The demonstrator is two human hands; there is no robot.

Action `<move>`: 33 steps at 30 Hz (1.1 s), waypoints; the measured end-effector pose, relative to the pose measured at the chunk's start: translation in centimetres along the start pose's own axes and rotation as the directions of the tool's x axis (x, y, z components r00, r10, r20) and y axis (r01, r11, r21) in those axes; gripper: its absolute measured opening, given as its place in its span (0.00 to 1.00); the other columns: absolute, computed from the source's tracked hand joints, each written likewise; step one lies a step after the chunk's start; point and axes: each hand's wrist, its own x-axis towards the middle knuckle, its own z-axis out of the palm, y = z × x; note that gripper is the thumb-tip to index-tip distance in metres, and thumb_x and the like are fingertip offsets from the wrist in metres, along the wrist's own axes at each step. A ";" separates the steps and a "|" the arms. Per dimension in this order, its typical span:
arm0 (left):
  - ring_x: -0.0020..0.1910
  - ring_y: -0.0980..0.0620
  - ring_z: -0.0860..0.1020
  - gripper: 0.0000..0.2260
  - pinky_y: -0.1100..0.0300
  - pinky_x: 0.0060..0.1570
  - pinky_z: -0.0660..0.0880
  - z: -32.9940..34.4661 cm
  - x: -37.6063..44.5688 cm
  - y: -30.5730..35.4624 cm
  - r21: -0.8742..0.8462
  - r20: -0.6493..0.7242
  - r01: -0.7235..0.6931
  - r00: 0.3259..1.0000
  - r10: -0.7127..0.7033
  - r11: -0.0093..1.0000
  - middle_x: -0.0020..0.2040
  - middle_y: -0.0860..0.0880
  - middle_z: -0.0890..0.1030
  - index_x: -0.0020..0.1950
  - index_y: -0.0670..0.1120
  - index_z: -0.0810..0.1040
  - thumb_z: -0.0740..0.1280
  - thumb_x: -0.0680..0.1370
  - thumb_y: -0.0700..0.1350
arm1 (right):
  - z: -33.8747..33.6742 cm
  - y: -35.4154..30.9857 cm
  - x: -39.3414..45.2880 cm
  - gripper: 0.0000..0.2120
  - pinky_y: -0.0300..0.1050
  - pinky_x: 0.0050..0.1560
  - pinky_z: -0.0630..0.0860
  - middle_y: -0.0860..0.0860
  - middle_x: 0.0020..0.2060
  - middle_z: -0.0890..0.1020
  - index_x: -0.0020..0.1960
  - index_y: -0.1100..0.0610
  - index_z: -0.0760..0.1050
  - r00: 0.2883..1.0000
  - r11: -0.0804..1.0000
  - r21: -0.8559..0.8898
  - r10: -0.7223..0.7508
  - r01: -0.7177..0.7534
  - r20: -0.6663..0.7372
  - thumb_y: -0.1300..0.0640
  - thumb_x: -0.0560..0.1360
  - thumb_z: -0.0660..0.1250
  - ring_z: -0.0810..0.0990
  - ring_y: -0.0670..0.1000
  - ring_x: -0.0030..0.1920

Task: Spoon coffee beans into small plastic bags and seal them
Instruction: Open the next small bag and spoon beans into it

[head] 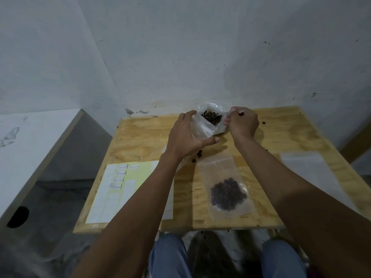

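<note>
Spoon (pixel 219 115) pinched in right hand (pixel 242 123), bowl dipped into open bag of beans (pixel 210 121) at far table (pixel 281 133) edge — left hand (pixel 186 135) cupped round that bag, steadying. Nearer, small filled bag (pixel 225 185) lying flat, seal state unclear. Probably midway — more scooping, then sealing. Empty bag (pixel 303 163) waiting right; stray beans (pixel 197 155) scattered; label sheet (pixel 128 189) left.
</note>
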 end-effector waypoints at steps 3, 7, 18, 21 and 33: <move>0.66 0.51 0.73 0.49 0.58 0.57 0.71 0.4 0.1 0.1 -0.033 0.024 0.001 1.000 0.000 0.999 0.71 0.50 0.72 0.77 0.47 0.65 0.78 0.64 0.68 | -0.4 0.4 0.4 0.11 0.48 0.41 0.84 0.50 0.32 0.83 0.39 0.52 0.80 0.999 1.000 0.019 -0.019 0.018 0.041 0.58 0.80 0.67 0.83 0.49 0.34; 0.65 0.52 0.73 0.48 0.60 0.56 0.68 0.7 0.1 0.4 -0.056 0.036 -0.001 0.999 0.003 0.998 0.70 0.50 0.72 0.77 0.47 0.66 0.79 0.64 0.66 | 0.4 0.7 0.5 0.02 0.52 0.47 0.85 0.53 0.39 0.85 0.48 0.54 0.82 0.985 0.995 -0.065 -0.059 0.070 0.162 0.58 0.78 0.71 0.85 0.51 0.40; 0.59 0.59 0.69 0.49 0.61 0.55 0.69 0.6 0.4 -0.7 -0.054 0.017 0.016 1.000 -0.015 0.998 0.67 0.52 0.72 0.75 0.48 0.67 0.77 0.61 0.70 | -0.2 0.2 1.5 0.10 0.55 0.46 0.85 0.52 0.33 0.85 0.38 0.52 0.81 0.985 0.982 -0.105 -0.152 0.160 0.082 0.59 0.78 0.69 0.87 0.52 0.36; 0.59 0.60 0.68 0.47 0.63 0.56 0.67 0.9 0.3 -0.8 -0.074 0.005 0.012 1.000 -0.011 0.997 0.64 0.56 0.70 0.74 0.47 0.68 0.81 0.62 0.65 | -1.2 1.0 1.6 0.13 0.56 0.46 0.85 0.52 0.32 0.84 0.37 0.49 0.80 0.988 0.983 -0.101 -0.151 0.154 0.032 0.61 0.78 0.70 0.86 0.52 0.36; 0.59 0.57 0.69 0.47 0.61 0.55 0.69 1.7 0.9 -0.6 -0.040 -0.005 -0.021 1.000 0.021 0.999 0.65 0.52 0.72 0.74 0.46 0.68 0.81 0.62 0.65 | -0.8 1.3 1.7 0.06 0.51 0.45 0.86 0.58 0.33 0.86 0.38 0.63 0.82 0.964 0.976 -0.009 0.217 -0.218 0.157 0.65 0.74 0.73 0.86 0.54 0.33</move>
